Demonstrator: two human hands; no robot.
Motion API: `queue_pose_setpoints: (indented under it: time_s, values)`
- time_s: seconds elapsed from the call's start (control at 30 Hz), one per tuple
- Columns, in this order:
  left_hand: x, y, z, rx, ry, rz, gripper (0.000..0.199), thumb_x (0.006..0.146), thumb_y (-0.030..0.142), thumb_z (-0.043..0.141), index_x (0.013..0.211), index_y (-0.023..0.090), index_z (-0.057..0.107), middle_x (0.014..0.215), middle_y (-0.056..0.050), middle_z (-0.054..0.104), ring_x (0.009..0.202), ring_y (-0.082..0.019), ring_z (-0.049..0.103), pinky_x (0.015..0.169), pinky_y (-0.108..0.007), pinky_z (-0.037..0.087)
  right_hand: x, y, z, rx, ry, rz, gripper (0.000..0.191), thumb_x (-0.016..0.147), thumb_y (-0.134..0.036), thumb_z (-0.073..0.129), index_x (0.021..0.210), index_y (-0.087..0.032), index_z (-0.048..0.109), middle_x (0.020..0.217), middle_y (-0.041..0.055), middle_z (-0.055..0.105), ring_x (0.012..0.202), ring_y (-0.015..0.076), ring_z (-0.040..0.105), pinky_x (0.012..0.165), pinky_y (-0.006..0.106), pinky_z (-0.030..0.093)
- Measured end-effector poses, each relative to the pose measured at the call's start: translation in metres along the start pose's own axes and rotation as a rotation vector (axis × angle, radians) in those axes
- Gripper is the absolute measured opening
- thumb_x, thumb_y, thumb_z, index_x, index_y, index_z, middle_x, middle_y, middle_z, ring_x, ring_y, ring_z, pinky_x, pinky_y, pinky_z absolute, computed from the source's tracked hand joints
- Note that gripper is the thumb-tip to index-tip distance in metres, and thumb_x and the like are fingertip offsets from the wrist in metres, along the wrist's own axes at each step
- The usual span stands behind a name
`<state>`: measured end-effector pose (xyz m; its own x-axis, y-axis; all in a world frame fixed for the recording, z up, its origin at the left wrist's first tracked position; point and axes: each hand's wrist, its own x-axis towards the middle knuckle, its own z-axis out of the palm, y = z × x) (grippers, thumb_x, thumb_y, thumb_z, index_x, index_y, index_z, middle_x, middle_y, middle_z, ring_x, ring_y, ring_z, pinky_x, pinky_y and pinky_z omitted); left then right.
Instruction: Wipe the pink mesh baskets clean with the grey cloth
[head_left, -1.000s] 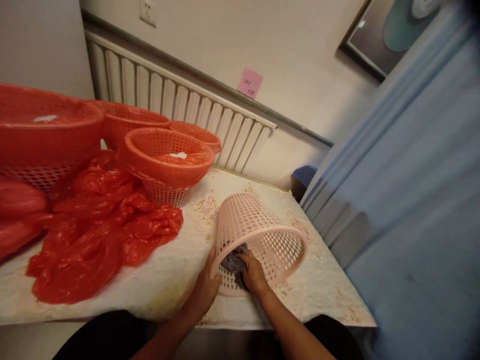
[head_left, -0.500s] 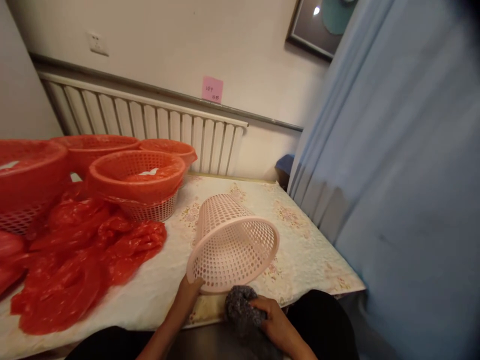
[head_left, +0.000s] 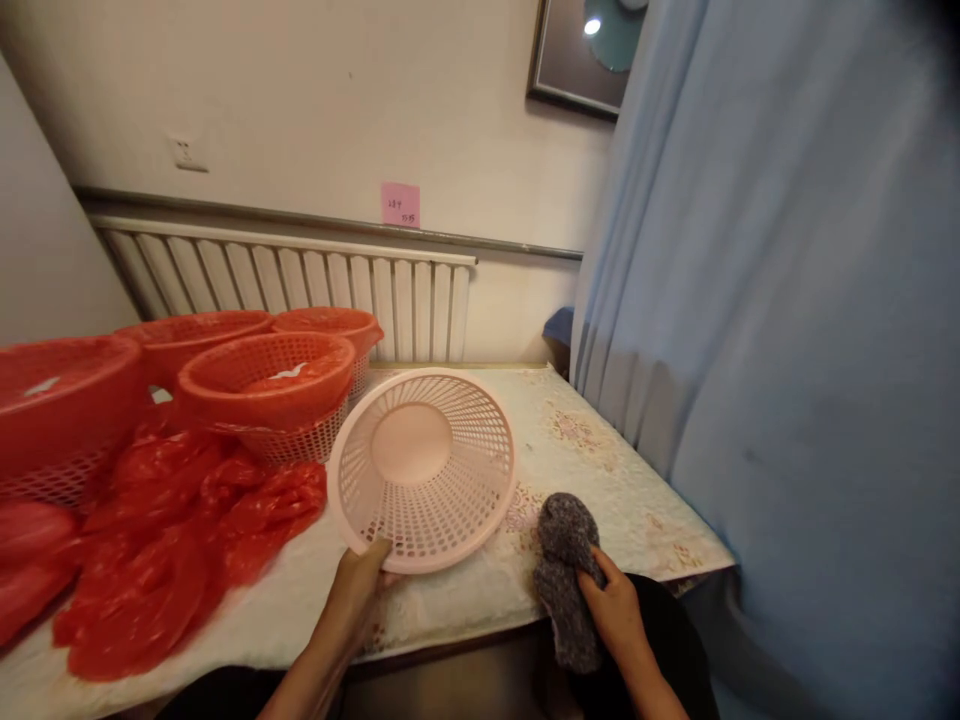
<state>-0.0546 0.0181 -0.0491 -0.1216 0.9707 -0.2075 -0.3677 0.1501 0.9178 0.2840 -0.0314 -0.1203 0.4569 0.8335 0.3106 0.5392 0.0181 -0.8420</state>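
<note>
A pale pink plastic basket (head_left: 411,445) with perforated sides is tipped so that its open mouth faces me. My left hand (head_left: 358,575) grips the lower left of its rim, thumb on the inside. In my right hand (head_left: 611,605) is a bunched dark grey cloth (head_left: 566,540), fuzzy in texture, its lower end hanging over the table's front edge. The cloth is apart from the basket, to its right. Left of the basket lies a heap of red plastic bags (head_left: 172,540).
Several baskets lined with red bags (head_left: 266,370) stand at the left. The table (head_left: 600,440) has a flowered cover. A blue curtain (head_left: 750,350) hangs along the right side; a white radiator (head_left: 300,275) runs behind.
The basket has turned its mouth up towards me, showing its bottom. My right hand has moved the cloth right and up, away from the rim. My left hand keeps its grip.
</note>
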Motion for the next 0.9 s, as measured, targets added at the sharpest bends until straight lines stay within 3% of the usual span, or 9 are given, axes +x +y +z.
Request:
queue_pose_setpoints:
  time_s: [0.27, 0.5, 0.57, 0.67, 0.77, 0.83, 0.9]
  values:
    - [-0.030, 0.042, 0.010, 0.053, 0.024, -0.044, 0.026, 0.084, 0.007, 0.050, 0.106, 0.009, 0.063, 0.085, -0.009, 0.077, 0.076, -0.021, 0.074, 0.064, -0.030, 0.061, 0.049, -0.024, 0.006, -0.248, 0.097, -0.200, 0.043, 0.079, -0.030, 0.045, 0.115, -0.014, 0.062, 0.110, 0.0134, 0.065, 0.101, 0.0277, 0.062, 0.092, 0.044, 0.047]
    - [-0.044, 0.058, 0.006, 0.078, -0.044, -0.129, 0.024, 0.086, 0.015, 0.051, 0.103, 0.008, 0.065, 0.086, -0.012, 0.078, 0.079, -0.024, 0.074, 0.068, -0.034, 0.062, 0.066, -0.012, 0.026, -0.199, -0.038, -0.218, 0.042, 0.069, -0.038, 0.063, 0.105, -0.017, 0.066, 0.109, 0.0129, 0.066, 0.100, 0.0285, 0.064, 0.087, 0.042, 0.051]
    - [-0.046, 0.063, 0.007, 0.090, -0.066, -0.151, 0.026, 0.084, 0.016, 0.053, 0.105, 0.008, 0.065, 0.087, -0.013, 0.078, 0.078, -0.024, 0.074, 0.067, -0.035, 0.062, 0.067, -0.023, 0.025, -0.156, -0.026, -0.181, 0.050, 0.073, -0.043, 0.060, 0.113, -0.014, 0.063, 0.108, 0.0148, 0.067, 0.092, 0.0274, 0.066, 0.079, 0.041, 0.054]
    - [-0.049, 0.072, 0.009, 0.123, -0.104, -0.167, 0.029, 0.082, 0.019, 0.055, 0.107, 0.007, 0.064, 0.087, -0.014, 0.077, 0.076, -0.025, 0.074, 0.066, -0.037, 0.062, 0.062, -0.061, 0.012, 0.025, 0.081, -0.121, 0.054, 0.083, -0.047, 0.051, 0.127, -0.014, 0.054, 0.102, 0.0137, 0.068, 0.082, 0.0238, 0.067, 0.073, 0.039, 0.055]
    - [-0.050, 0.076, 0.011, 0.189, -0.134, -0.146, 0.033, 0.081, 0.022, 0.056, 0.109, 0.007, 0.064, 0.088, -0.014, 0.077, 0.074, -0.025, 0.074, 0.062, -0.035, 0.062, 0.047, -0.107, -0.002, 0.128, 0.209, -0.379, 0.049, 0.088, -0.042, 0.049, 0.131, -0.019, 0.050, 0.121, 0.0134, 0.061, 0.103, 0.0252, 0.061, 0.091, 0.045, 0.048]
    - [-0.051, 0.076, 0.013, 0.235, -0.149, -0.124, 0.035, 0.081, 0.024, 0.056, 0.110, 0.007, 0.063, 0.088, -0.014, 0.077, 0.072, -0.025, 0.074, 0.058, -0.033, 0.062, 0.036, -0.129, -0.005, 0.113, 0.169, -0.634, 0.043, 0.089, -0.039, 0.050, 0.128, -0.021, 0.053, 0.127, 0.0127, 0.057, 0.115, 0.0275, 0.054, 0.099, 0.050, 0.042]
    - [-0.051, 0.074, 0.015, 0.268, -0.143, -0.093, 0.037, 0.082, 0.027, 0.055, 0.112, 0.006, 0.061, 0.086, -0.014, 0.077, 0.068, -0.024, 0.073, 0.053, -0.031, 0.061, 0.026, -0.141, -0.001, 0.074, 0.034, -0.862, 0.039, 0.091, -0.039, 0.049, 0.125, -0.022, 0.055, 0.127, 0.0121, 0.058, 0.121, 0.0288, 0.050, 0.102, 0.052, 0.038]
